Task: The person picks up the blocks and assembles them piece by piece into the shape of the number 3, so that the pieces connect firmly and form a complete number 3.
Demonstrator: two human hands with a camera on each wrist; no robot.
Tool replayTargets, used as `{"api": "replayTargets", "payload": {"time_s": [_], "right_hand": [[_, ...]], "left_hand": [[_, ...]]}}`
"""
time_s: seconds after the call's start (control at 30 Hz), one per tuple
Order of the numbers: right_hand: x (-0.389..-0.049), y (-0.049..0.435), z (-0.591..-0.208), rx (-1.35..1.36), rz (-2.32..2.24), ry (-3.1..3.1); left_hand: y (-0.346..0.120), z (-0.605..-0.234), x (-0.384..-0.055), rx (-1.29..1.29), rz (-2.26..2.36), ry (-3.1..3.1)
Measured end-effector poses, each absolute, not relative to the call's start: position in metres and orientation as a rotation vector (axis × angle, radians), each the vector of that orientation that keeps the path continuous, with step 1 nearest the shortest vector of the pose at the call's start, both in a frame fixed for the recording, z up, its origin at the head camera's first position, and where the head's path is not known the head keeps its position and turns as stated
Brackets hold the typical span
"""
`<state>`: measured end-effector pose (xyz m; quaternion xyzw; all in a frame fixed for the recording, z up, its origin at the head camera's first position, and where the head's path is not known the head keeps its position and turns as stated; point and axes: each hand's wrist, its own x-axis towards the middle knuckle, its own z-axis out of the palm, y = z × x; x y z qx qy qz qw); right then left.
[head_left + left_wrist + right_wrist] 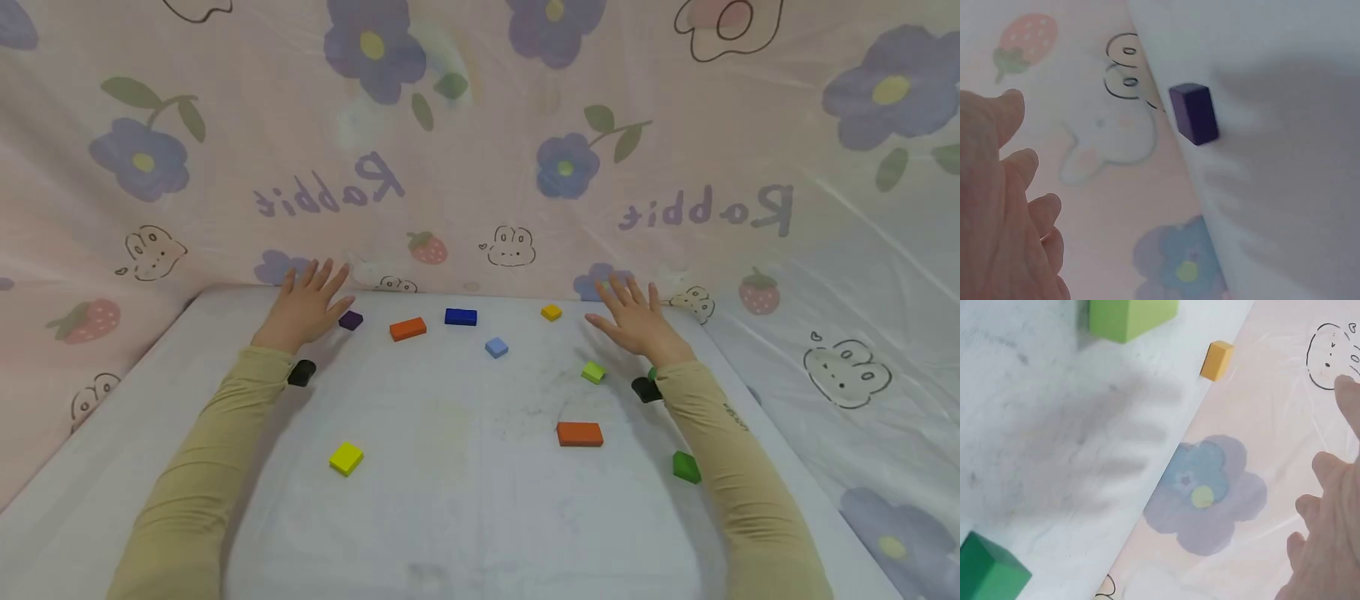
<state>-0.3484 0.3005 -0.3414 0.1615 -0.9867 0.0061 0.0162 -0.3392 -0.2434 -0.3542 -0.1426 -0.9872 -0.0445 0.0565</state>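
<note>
My left hand (303, 308) is held above the far left of the table with its fingers spread, holding nothing. Just right of its thumb lies a dark purple block (351, 320), which also shows in the left wrist view below the palm. Over the far right, my right hand (636, 321) has its fingers spread too and grips nothing. Close to it are a lime green block (593, 372) and an orange-yellow block (551, 312). A dark green block (991, 569) shows in the right wrist view; in the head view the right wrist mostly hides it.
Between the hands lie an orange block (408, 329), a dark blue block (461, 317) and a light blue block (497, 347). Nearer are a yellow block (347, 458), another orange block (580, 434) and a green block (686, 467). A patterned curtain (465, 183) borders the white table (450, 517).
</note>
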Motion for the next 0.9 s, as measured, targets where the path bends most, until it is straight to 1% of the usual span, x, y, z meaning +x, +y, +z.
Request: {"api": "replayTargets", "payload": {"time_s": [0.27, 0.43, 0.7, 0.9], "right_hand": [[-0.349, 0.290, -0.339, 0.592, 0.102, -3.015], [-0.349, 0.283, -0.336, 0.663, 0.243, -2.954], [-0.351, 0.272, -0.329, 0.775, 0.502, -2.879], [-0.352, 0.264, -0.325, 0.758, 0.742, -2.863]], "left_hand": [[-0.226, -0.343, -0.339, -0.513, -0.126, -2.956], [-0.216, -0.337, -0.337, -0.576, -0.179, -2.931], [-0.203, -0.324, -0.333, -0.625, -0.394, -2.945], [-0.197, -0.321, -0.334, -0.668, -0.640, -2.925]]}}
